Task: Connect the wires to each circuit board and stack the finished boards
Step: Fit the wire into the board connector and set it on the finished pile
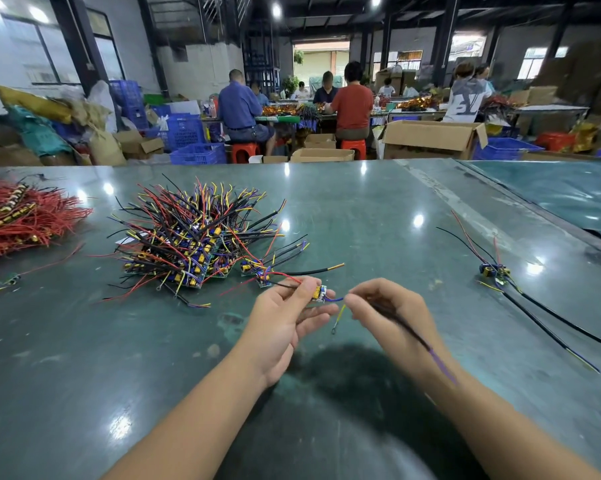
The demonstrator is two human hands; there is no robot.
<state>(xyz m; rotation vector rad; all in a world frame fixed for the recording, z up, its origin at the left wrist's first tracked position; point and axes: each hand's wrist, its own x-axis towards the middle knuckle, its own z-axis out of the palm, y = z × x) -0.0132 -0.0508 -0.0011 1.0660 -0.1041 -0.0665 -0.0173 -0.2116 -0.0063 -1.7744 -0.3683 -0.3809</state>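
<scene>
My left hand (285, 318) pinches a small circuit board (319, 293) with a yellow part, just above the table. Red and black wires run up-left from the board, and a blue wire (334, 299) leaves its right side. My right hand (385, 306) pinches that blue wire's end and holds a black sleeved wire (408, 329) that trails back over my wrist, purple at its tail. A short yellow wire (338, 317) with a ring end hangs between my hands. To the left of my hands a big pile of wired boards (191, 244) lies on the table.
The green table (378, 209) has a bundle of red wires (18, 216) at far left. Two boards with long black wires (494, 271) lie at right. One stray board (13, 279) sits at the left edge. Beyond the table are people at benches, cardboard boxes and blue crates.
</scene>
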